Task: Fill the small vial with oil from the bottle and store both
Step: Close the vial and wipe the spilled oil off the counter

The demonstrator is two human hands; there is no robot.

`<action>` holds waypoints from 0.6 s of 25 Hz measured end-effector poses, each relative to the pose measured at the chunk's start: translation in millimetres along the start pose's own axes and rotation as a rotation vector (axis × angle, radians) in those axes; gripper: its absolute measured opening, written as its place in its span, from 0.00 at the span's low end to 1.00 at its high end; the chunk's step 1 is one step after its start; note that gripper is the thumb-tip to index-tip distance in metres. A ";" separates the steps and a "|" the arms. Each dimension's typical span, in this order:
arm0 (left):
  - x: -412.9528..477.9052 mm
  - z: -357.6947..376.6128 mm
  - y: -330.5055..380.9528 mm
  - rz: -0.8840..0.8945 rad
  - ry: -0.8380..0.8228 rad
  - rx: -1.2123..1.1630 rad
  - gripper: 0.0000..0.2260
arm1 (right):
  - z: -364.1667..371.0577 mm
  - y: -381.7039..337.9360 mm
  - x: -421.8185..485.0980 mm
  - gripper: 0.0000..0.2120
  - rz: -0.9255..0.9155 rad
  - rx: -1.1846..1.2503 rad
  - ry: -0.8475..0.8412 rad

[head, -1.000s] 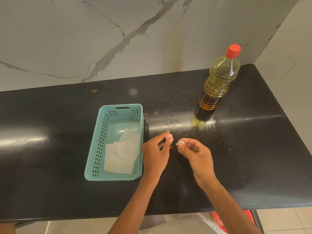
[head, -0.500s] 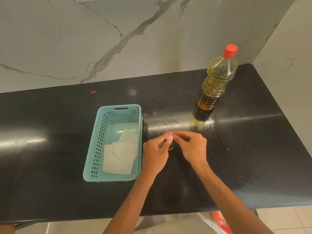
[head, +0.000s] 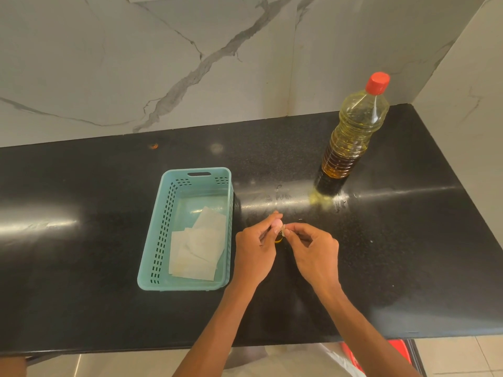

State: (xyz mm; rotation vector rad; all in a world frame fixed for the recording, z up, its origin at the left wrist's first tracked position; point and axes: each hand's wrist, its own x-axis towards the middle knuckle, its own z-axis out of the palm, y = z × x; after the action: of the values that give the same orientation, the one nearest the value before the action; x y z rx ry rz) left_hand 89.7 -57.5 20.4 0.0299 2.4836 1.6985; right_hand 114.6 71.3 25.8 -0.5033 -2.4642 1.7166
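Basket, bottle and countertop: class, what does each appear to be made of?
Basket: matte teal moulded plastic, judging by its perforated walls. Bottle: clear ribbed plastic, likely, showing the oil inside, with a red plastic cap. Countertop: polished black stone, probably granite, speckled and reflecting glare.

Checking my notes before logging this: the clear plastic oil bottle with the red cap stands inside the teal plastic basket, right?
No. The head view shows the clear plastic oil bottle with the red cap standing on the black countertop, right of the teal plastic basket, not inside it.

A black desk (head: pixel 109 268) meets a white marble wall (head: pixel 136 63). White paper sheets (head: pixel 198 248) lie flat on the desk's left half.
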 end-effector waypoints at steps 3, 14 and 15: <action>-0.2 -2.7 -1.0 0.004 -0.023 0.020 0.14 | 0.4 4.6 -3.3 0.05 0.067 0.044 -0.033; -6.3 0.6 -0.7 0.071 0.190 0.144 0.14 | -16.8 13.2 -6.7 0.09 0.460 0.760 -0.112; -7.4 3.0 -0.5 0.087 0.213 0.157 0.12 | -16.9 12.2 -6.7 0.09 0.465 0.763 -0.113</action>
State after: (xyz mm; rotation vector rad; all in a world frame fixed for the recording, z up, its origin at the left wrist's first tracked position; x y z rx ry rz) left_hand 97.4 -55.6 19.5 -0.0289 2.8056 1.6114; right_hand 128.0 88.1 21.4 -0.9250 -1.5932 2.7074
